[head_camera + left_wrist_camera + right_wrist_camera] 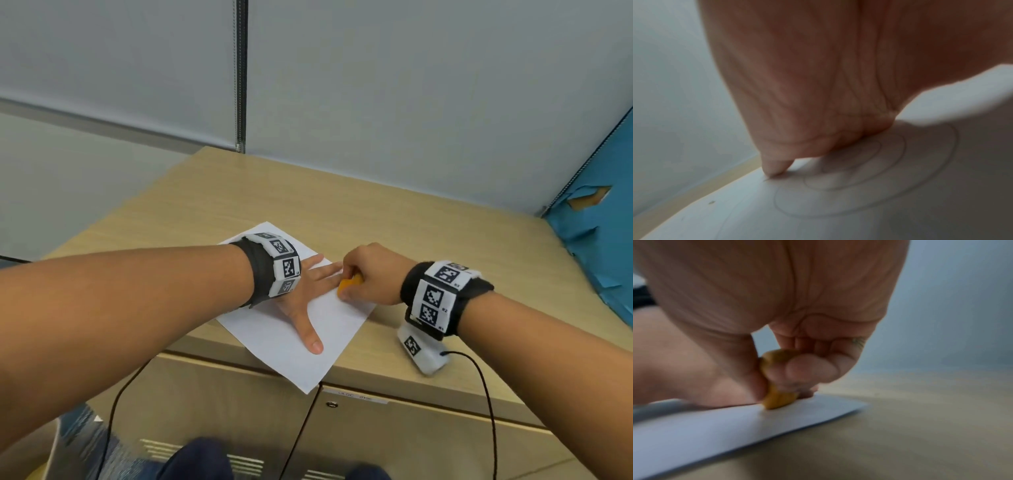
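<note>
1. Orange rounded eraser (349, 285) stands end-down on the white paper sheet (329, 342), close to the sheet's far right edge.
2. Right hand (371, 274) pinches the eraser between thumb and curled fingers.
3. Left hand (308, 296) lies flat on the sheet, fingers straight, thumb spread toward the near edge; fingertips just beside the eraser.
4. Faint pencil circles (904, 151) show on the sheet under the left palm.
5. Sheet lies skewed on the light wood tabletop (308, 192), near corner over the front edge.
6. Torn blue panel (599, 240) at right.
</note>
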`<state>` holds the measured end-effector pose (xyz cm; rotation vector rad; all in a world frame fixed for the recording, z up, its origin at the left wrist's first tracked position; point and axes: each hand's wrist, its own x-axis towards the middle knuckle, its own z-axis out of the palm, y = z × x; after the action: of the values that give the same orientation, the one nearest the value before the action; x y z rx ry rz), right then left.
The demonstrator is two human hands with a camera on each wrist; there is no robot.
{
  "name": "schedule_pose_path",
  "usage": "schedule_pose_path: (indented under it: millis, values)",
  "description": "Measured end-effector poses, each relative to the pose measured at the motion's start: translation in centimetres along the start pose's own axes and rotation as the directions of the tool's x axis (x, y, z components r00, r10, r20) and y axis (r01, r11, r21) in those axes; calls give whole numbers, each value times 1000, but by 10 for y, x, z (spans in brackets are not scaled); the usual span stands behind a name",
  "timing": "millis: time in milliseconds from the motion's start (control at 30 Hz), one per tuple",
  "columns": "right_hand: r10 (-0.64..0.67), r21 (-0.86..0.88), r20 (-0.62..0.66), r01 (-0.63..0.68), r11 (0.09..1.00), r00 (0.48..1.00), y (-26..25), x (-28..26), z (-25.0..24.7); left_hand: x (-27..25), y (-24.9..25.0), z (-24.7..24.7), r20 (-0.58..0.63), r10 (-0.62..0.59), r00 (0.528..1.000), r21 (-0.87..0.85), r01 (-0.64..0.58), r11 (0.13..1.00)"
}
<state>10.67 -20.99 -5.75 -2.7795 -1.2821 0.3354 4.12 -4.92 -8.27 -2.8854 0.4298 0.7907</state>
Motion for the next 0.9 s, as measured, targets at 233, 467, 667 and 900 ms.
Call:
schedule_pose_path:
  millis: [233, 467, 667, 900]
  values:
    - [-68, -3, 84, 68, 998, 994, -12, -10, 1, 3, -2, 0, 31, -10, 999, 5, 10, 1000]
    - [-158, 25, 106, 156, 987, 982, -23, -21, 11, 1, -2, 0, 21, -27, 999, -8, 28, 1000]
    - [-190, 7, 101, 190, 982, 977, -31, -20, 16, -5, 3, -4, 11, -36, 999, -10, 36, 999]
    - [-163, -10, 37, 164, 986, 986, -30, -20, 15, -4, 1, -3, 11, -13, 1000, 16, 13, 1000]
